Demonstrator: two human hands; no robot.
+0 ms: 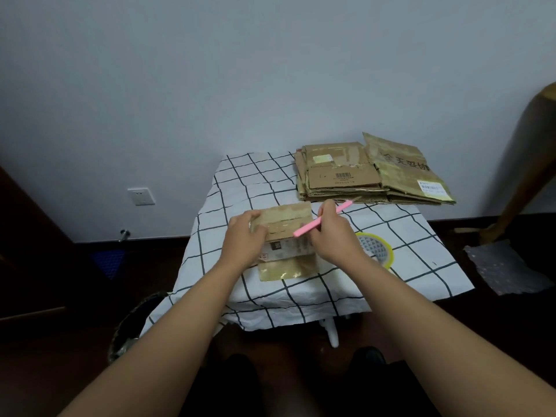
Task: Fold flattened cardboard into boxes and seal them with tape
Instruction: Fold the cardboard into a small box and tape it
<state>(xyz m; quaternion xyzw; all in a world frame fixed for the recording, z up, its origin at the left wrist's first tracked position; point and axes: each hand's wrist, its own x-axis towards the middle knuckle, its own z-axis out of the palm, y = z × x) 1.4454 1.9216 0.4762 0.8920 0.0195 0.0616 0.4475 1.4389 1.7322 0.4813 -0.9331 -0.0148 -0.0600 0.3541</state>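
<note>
From the head view, a small worktop (421, 257) draped in a white cloth with a dark grid stands against a pale wall. In the middle of it lies a small piece of flattened cardboard (285, 224), brown, with a printed label across its lower part and a shiny strip of tape towards the near edge.

The left hand (242, 239) grips the cardboard's left edge, fingers curled over the top of it. The right hand (331, 233) holds a pink cutter (322, 219) like a pen; the tool runs from above the cardboard's right part up and away to the right, its far tip close to the stack behind. I cannot tell whether a blade is out.

Just right of the right hand, partly hidden by the wrist, a roll of tape (377, 246) with a yellowish rim lies flat on the cloth.

At the far right corner sits a stack of flattened boxes (361, 176), one bearing a barcode, another large dark characters and a white label.

On the floor to the left, a dark bin (132, 323) stands beside the worktop, and a wall socket (140, 196) is fixed low on the wall.
</note>
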